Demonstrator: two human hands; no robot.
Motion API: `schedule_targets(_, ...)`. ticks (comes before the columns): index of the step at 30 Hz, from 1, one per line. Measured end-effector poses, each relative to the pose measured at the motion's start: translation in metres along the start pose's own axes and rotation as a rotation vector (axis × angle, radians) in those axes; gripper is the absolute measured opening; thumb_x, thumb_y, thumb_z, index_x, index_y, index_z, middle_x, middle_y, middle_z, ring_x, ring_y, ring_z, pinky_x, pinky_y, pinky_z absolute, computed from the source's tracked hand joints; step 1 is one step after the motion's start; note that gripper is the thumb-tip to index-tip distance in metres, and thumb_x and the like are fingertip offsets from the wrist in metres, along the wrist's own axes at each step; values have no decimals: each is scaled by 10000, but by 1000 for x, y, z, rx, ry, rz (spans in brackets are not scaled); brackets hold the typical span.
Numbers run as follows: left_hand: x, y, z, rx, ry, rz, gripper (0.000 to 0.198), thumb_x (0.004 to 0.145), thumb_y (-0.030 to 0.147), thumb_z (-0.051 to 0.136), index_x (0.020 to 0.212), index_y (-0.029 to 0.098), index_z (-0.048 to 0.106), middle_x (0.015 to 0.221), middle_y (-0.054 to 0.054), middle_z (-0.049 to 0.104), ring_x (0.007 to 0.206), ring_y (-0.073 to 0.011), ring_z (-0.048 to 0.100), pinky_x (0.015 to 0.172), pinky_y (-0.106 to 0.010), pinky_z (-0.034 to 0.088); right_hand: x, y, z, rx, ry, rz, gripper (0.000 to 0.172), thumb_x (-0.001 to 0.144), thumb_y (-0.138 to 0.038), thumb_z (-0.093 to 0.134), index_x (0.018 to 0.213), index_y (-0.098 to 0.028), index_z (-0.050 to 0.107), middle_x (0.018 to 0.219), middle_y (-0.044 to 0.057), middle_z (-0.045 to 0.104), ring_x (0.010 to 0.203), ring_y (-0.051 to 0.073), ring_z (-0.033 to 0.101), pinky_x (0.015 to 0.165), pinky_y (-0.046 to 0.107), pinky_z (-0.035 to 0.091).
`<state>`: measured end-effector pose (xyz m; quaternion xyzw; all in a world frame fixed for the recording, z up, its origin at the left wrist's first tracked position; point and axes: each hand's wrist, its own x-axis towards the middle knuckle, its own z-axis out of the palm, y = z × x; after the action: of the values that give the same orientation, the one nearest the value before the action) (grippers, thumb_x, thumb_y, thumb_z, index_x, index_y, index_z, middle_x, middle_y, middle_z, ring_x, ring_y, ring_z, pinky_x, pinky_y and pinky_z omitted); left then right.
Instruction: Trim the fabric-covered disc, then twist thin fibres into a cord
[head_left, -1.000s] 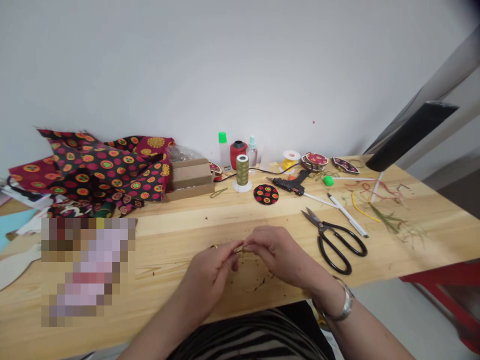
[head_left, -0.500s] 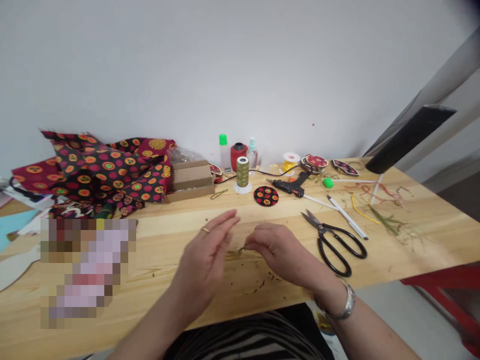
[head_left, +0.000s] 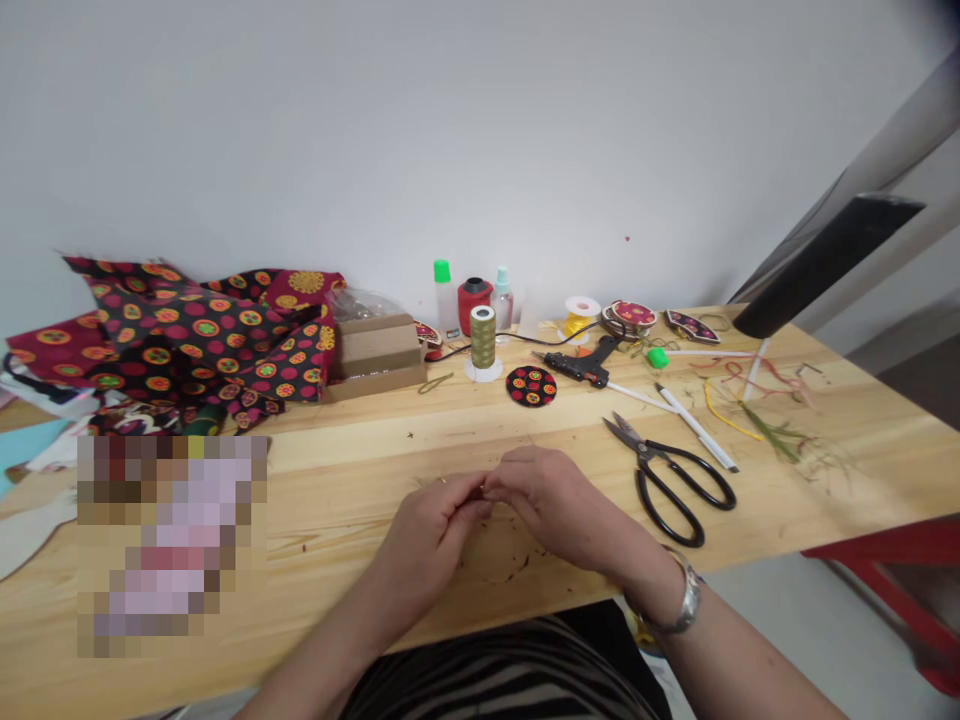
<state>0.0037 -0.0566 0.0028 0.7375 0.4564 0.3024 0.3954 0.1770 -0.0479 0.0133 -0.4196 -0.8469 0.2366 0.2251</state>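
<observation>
Above the middle of the wooden table, my left hand [head_left: 435, 530] and my right hand [head_left: 546, 505] meet at the fingertips. Both are closed in a pinch on a short bundle of olive-green thread, now mostly hidden by the fingers. Faint loose strands show just beyond my left knuckles. Black-handled scissors [head_left: 656, 475] lie with their blades slightly apart to the right of my right hand. A round patterned fabric disc [head_left: 532, 386] rests flat beyond my hands. Behind it stands a spool of olive-green thread [head_left: 484, 340].
A black glue gun [head_left: 585, 362] with its cord lies behind the scissors, near a white pen [head_left: 697, 428]. Patterned cloth [head_left: 202, 330] is heaped at the back left beside a cardboard box [head_left: 379, 355]. Loose green threads [head_left: 776, 435] are scattered at right.
My left hand has moved right and closed its fingers against my right fingertips; before, its fingers were stretched out and apart from the thread. My right hand keeps its pinch in nearly the same place.
</observation>
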Motion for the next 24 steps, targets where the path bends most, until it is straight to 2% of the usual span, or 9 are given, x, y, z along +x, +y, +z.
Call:
schedule_targets(4, -1, -5, 3, 143, -11, 71, 289, 820, 155, 457, 981, 250, 677, 706, -7, 704, 627, -178, 635, 605, -263, 459, 1, 0, -1, -19, -34, -3, 202, 860, -87, 466, 756, -144, 631, 713, 28, 623, 687, 123, 537, 666, 219, 392)
schedule_targets(8, -5, -10, 6, 294, 22, 102, 337, 785, 83, 371, 931, 189, 655, 750, -46, 705, 662, -187, 633, 626, -285, 463, 1, -1, 0, -60, -83, 5, 188, 851, -82, 465, 800, -154, 631, 738, 26, 616, 710, 130, 542, 682, 225, 398)
schedule_targets(12, -7, -11, 7, 355, 24, 57, 365, 763, 66, 322, 888, 171, 649, 699, -47, 676, 645, -184, 610, 625, -293, 454, -1, 1, 4, -192, -61, -7, 172, 850, -92, 474, 818, -158, 629, 762, 40, 610, 754, 153, 532, 718, 261, 395)
schedule_targets(15, -7, -9, 5, 236, 24, -43, 312, 814, 150, 349, 862, 188, 655, 666, -24, 658, 637, -174, 602, 646, -290, 444, -1, 3, 5, -244, -37, -26, 167, 857, -100, 477, 801, -160, 622, 768, 40, 609, 759, 157, 524, 720, 267, 398)
schedule_targets(17, -7, -8, 5, 85, 46, -150, 269, 831, 232, 402, 758, 193, 658, 637, -13, 640, 645, -167, 594, 655, -277, 436, -1, 5, 3, -240, -3, -18, 170, 864, -105, 474, 802, -160, 624, 773, 37, 613, 757, 154, 523, 718, 260, 408)
schedule_targets(20, -8, -8, 6, -187, 92, -357, 253, 797, 313, 491, 655, 177, 651, 599, 4, 588, 507, -115, 501, 511, -229, 386, -6, 12, -7, -250, 137, 36, 157, 872, -132, 477, 891, -147, 633, 868, 58, 636, 838, 171, 530, 775, 275, 426)
schedule_targets(22, -8, -10, 8, -367, 120, -484, 232, 762, 344, 545, 692, 160, 668, 572, 20, 547, 421, -76, 396, 416, -203, 301, -17, 20, -16, -326, 236, 108, 173, 875, -161, 478, 953, -134, 630, 945, 82, 643, 898, 198, 531, 821, 312, 431)
schedule_targets(24, -9, -12, 9, -515, 145, -552, 230, 728, 359, 596, 758, 148, 681, 548, 32, 518, 404, -59, 357, 389, -186, 254, -35, 31, -26, -460, 269, 201, 198, 879, -182, 459, 951, -130, 636, 960, 99, 648, 896, 223, 542, 825, 351, 441)
